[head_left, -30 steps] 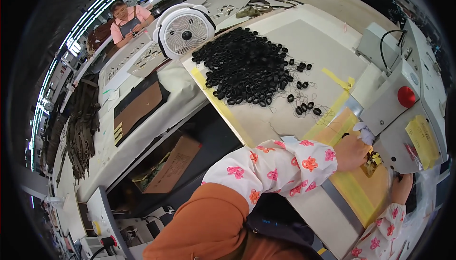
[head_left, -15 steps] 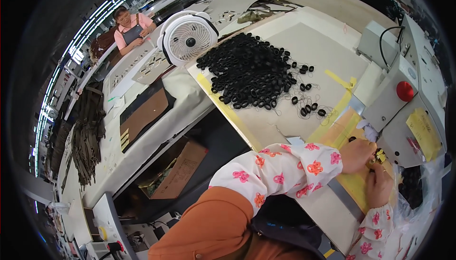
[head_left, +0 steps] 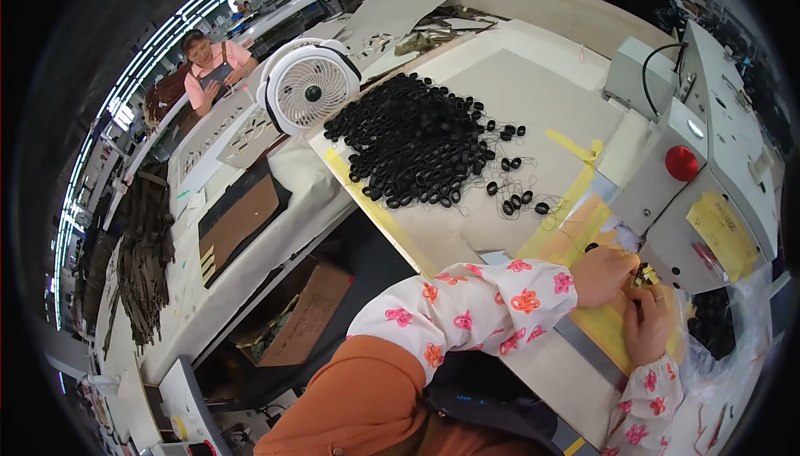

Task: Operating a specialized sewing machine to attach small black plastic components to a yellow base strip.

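Note:
My left hand [head_left: 607, 276] reaches across to the sewing machine's working end, its fingers closed and bent toward a small brass-coloured metal part [head_left: 643, 274]. Just nearer to me, my right hand [head_left: 649, 323] is held with fingers curled together against the same spot. Whatever the two hands pinch is too small and covered to make out. A black oval loop [head_left: 592, 248] lies beside my left hand. Farther left on the table spreads a big heap of such black loops [head_left: 408, 144] with thin thread tails, and several loose ones lie at its right side.
The grey machine [head_left: 667, 181] with a red button [head_left: 682, 164] stands at the right. A clear plastic bag [head_left: 737, 331] with black pieces hangs beside it. A white fan [head_left: 313, 94] stands at the table's far left corner. Beyond, a co-worker [head_left: 215, 69] sits at another table.
The whole view has shifted, so things sit a little farther left. Both my hands stay at the brass-coloured part, with hardly any change in their grip.

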Demonstrator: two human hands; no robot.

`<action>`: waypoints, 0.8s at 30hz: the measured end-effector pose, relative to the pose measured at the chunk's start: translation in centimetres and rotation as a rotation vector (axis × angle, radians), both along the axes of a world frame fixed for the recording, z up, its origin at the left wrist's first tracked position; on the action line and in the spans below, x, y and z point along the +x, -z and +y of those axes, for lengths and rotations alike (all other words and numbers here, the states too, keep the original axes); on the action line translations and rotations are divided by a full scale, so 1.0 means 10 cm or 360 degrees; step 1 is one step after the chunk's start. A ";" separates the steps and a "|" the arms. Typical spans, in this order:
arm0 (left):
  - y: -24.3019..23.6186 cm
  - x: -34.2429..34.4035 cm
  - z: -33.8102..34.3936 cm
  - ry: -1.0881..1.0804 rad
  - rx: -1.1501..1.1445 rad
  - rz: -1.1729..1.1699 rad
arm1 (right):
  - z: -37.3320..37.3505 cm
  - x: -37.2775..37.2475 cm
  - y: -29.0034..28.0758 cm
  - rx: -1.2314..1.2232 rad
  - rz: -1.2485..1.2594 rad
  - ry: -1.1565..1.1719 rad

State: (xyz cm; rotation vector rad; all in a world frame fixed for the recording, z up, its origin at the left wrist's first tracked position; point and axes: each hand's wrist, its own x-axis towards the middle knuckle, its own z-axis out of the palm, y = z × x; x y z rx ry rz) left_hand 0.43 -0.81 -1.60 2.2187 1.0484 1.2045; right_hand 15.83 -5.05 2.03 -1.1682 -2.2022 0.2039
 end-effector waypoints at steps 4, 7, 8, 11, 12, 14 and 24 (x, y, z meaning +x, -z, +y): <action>-0.07 0.00 -0.09 0.0128 -0.0294 0.0205 | 0.07 0.05 0.13 -0.0469 0.0444 0.0190; -0.06 -0.14 0.10 0.0063 -0.0141 0.0480 | 0.12 -0.07 0.10 -0.0746 0.0932 0.0205; -0.07 -0.19 0.20 0.0026 -0.0040 0.0484 | 0.17 -0.06 0.15 -0.0774 0.0991 0.0203; -0.22 -0.21 0.25 0.0097 -0.0120 0.0471 | 0.22 -0.03 0.19 -0.0524 0.1043 0.0115; -0.22 -0.22 0.22 0.0065 -0.0118 0.0508 | 0.21 -0.02 0.21 -0.0526 0.1028 0.0161; -0.19 -0.16 0.18 0.0187 -0.0228 0.0332 | 0.18 0.02 0.19 -0.0415 0.0941 0.0100; -0.14 -0.10 0.14 0.0480 -0.0578 0.0206 | 0.10 -0.02 0.26 0.0309 0.0155 -0.0016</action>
